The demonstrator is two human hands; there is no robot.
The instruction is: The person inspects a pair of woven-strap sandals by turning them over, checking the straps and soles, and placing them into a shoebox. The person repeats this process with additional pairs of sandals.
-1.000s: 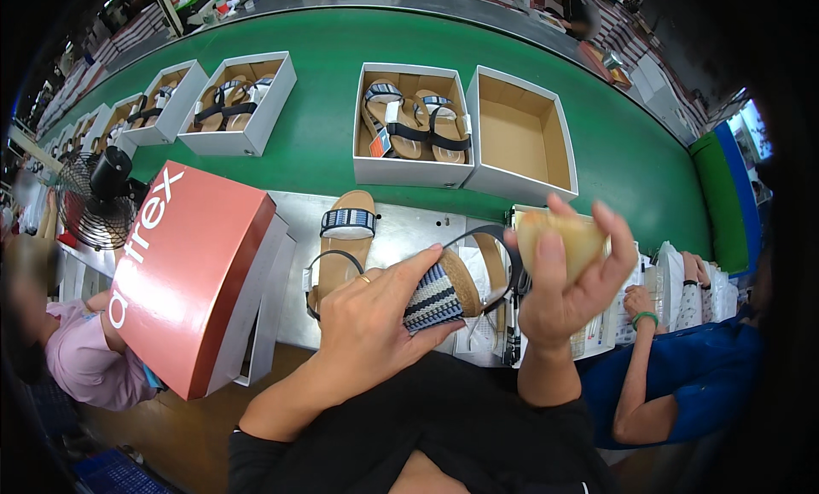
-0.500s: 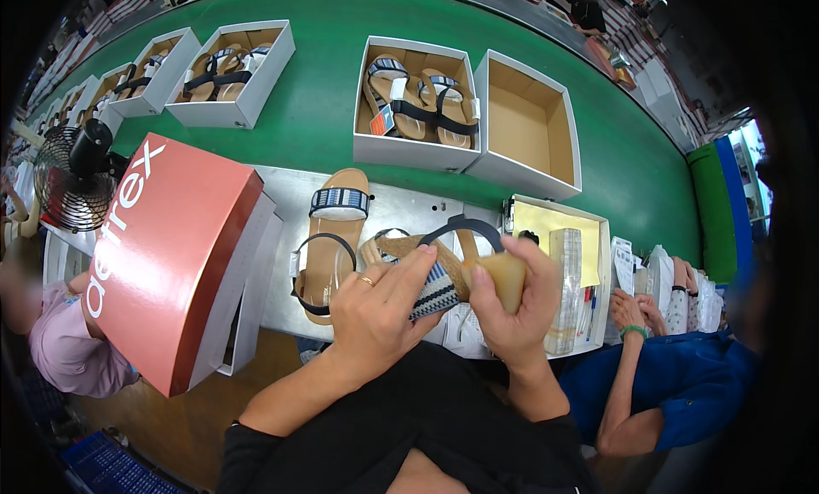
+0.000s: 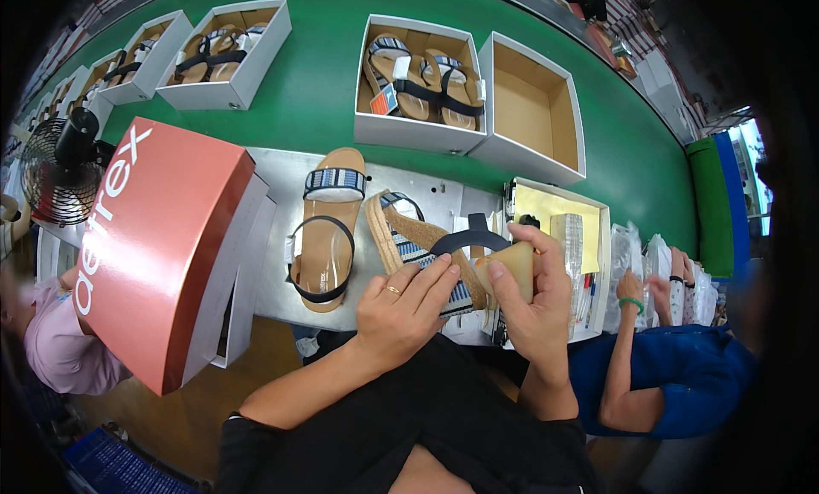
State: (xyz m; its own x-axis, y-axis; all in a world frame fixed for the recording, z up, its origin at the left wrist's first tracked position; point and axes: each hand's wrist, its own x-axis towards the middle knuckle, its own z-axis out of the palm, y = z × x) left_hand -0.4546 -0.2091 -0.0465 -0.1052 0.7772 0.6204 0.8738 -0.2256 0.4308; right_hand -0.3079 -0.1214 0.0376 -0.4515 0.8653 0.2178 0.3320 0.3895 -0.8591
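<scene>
A wedge sandal [image 3: 385, 236] with a cork-coloured sole, blue-and-white woven pattern and dark strap lies tilted on its side in front of me. My left hand [image 3: 408, 310] is closed over the wedge, a ring on one finger. Between the thumb and fingers of my right hand [image 3: 539, 302] is a yellowish rubber-like block [image 3: 515, 265], pressed against the sandal's heel end. The block hides part of the heel. To the left, a matching sandal [image 3: 328, 248] rests sole down on the metal tabletop [image 3: 275, 272].
A large pinkish-red shoebox [image 3: 162, 255] stands at left, near a black fan [image 3: 61, 174]. Across the green conveyor [image 3: 316, 84] sit a white box of sandals [image 3: 418, 136] and an empty box [image 3: 533, 110]. A tray [image 3: 601, 247] with pens lies right, beside a co-worker's blue sleeve [image 3: 661, 379].
Both hands and the held sandal have shifted slightly right, and more of the sandal's sole edge shows. The rubber-like block stays at the heel. My view has shifted a little.
</scene>
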